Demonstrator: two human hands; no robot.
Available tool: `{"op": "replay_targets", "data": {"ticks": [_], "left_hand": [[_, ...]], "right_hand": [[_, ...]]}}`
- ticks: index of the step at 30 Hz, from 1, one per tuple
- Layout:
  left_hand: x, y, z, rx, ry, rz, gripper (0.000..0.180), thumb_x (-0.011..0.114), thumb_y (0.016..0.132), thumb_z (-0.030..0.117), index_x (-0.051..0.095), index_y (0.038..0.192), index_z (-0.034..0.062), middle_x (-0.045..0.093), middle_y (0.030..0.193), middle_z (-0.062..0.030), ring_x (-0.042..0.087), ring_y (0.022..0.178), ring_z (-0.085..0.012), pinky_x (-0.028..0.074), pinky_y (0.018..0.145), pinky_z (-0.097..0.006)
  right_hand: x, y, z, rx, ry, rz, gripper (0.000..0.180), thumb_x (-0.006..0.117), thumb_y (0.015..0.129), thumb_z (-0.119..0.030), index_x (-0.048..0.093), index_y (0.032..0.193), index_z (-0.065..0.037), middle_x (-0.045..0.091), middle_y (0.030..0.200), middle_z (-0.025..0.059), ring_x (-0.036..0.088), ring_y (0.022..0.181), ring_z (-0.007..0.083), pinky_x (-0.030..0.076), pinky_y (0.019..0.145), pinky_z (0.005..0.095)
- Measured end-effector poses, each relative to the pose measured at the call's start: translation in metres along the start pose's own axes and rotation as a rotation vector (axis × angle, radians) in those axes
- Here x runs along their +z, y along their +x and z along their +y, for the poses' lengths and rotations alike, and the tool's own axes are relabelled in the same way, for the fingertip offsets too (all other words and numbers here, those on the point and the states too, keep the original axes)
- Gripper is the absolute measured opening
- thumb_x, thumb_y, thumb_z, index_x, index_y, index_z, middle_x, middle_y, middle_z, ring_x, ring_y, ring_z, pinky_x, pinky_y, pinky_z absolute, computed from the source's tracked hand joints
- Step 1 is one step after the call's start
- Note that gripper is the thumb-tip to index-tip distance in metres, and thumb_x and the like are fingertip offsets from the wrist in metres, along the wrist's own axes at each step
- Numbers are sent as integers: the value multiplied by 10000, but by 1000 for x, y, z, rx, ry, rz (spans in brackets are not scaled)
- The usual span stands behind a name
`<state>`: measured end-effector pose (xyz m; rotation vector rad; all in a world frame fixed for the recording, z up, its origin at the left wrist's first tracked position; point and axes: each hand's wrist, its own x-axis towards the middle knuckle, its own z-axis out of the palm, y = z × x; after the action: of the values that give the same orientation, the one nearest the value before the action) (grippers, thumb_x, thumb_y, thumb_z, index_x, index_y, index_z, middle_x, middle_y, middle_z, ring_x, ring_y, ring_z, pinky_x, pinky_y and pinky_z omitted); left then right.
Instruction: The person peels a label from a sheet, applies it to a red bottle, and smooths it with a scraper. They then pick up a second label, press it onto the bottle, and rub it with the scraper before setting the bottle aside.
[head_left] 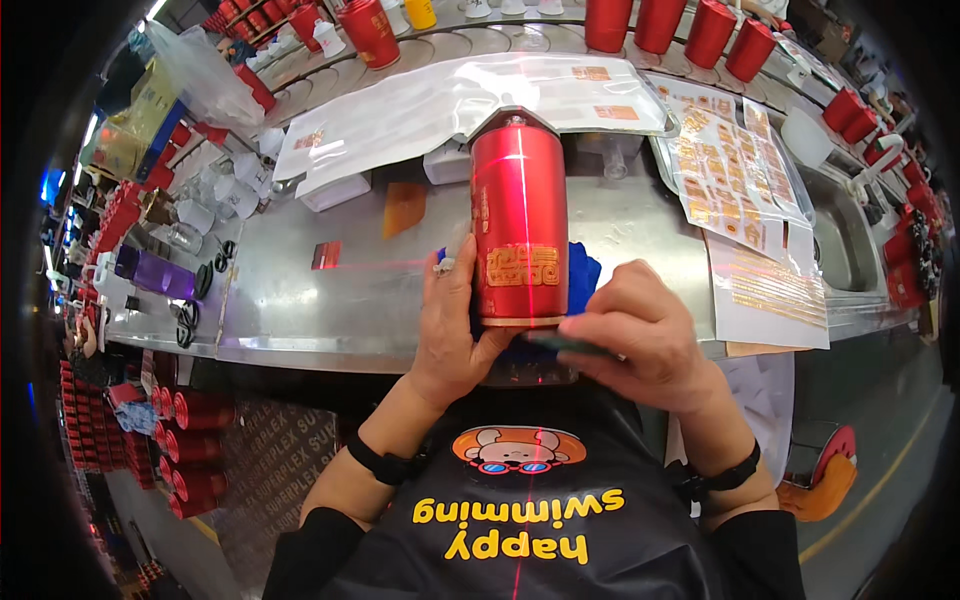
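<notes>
Red cylinder (520,205) in hand at the front edge of the metal surface (350,300).
Left hand (450,325): fingers grasping the cylinder's left side by its near end. Right hand (645,335): fingers pinching a dark flat tool (572,345), blurred, close to that near rim; contact unclear from where I stand. Blue cloth (583,280) partly behind the cylinder; orange sheet (404,208) flat farther off, left.

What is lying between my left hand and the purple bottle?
In the head view, a small red card lies between your left hand and the purple bottle, with black looped handles close to the bottle.
</notes>
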<state>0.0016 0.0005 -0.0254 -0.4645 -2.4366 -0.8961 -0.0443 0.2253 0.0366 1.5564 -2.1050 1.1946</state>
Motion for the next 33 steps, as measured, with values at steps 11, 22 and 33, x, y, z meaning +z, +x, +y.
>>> {"op": "replay_targets", "data": {"ticks": [11, 22, 33], "left_hand": [[-7, 1, 3, 18, 35, 7, 860, 661, 852, 425, 265, 1447, -53, 563, 1242, -174, 549, 1138, -331, 139, 1116, -570], [-10, 15, 12, 58, 115, 25, 963, 797, 648, 279, 325, 1445, 16, 437, 1370, -228, 449, 1250, -391, 132, 1120, -594], [-22, 29, 20, 178, 289, 13, 824, 747, 674, 279, 432, 1372, -26, 532, 1260, -224, 499, 1195, -395, 148, 1121, -588]], "right_hand": [[-4, 2, -14, -15, -108, -78, 303, 731, 598, -40, 627, 878, -90, 546, 826, 26, 513, 711, 216, 391, 650, 353], [3, 21, -24, -137, -375, -88, 406, 718, 533, -57, 671, 936, -81, 589, 906, 22, 490, 723, 199, 393, 707, 369], [9, 28, -32, -123, -429, -57, 298, 716, 584, -36, 646, 871, -72, 554, 813, 15, 485, 664, 187, 375, 666, 363]]}}
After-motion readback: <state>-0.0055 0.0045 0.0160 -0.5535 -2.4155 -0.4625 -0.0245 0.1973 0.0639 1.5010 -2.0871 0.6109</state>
